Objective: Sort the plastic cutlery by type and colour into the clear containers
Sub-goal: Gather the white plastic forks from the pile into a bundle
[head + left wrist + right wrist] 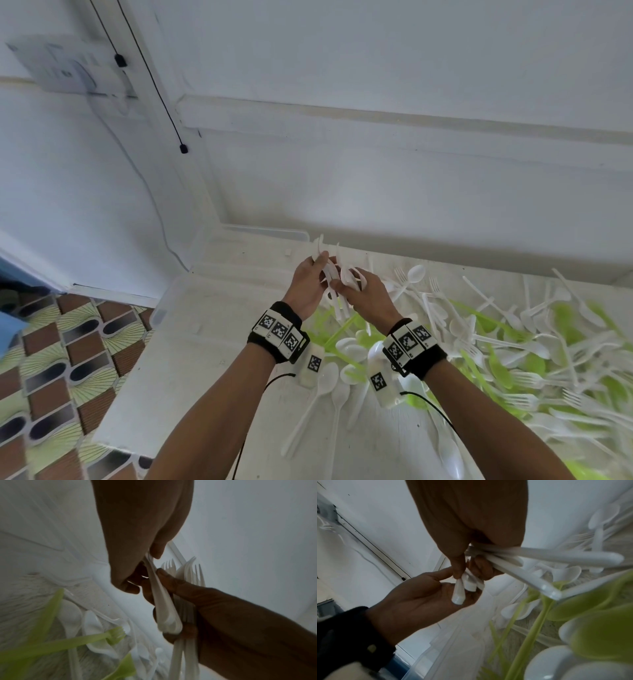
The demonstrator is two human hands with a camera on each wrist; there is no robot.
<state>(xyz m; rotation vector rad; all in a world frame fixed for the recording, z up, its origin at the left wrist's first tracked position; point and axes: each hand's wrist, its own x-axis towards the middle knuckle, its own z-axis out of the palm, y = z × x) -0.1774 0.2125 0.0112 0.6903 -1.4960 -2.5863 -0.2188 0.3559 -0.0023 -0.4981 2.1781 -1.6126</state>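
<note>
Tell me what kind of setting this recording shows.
Probably a room in a home, not a workshop: patterned floor tiles, a painted white wall with a wall-mounted socket box, and a white table pushed against it.

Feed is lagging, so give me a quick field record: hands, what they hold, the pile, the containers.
left hand: grips white cutlery, forks among it
right hand: grips the same white bundle, handles sticking out of the grip
height: both hands raised above the table
pile: white and green spoons and forks, unsorted, right of the hands
container: clear, at the wall beyond the hands; contents cannot be told
</note>
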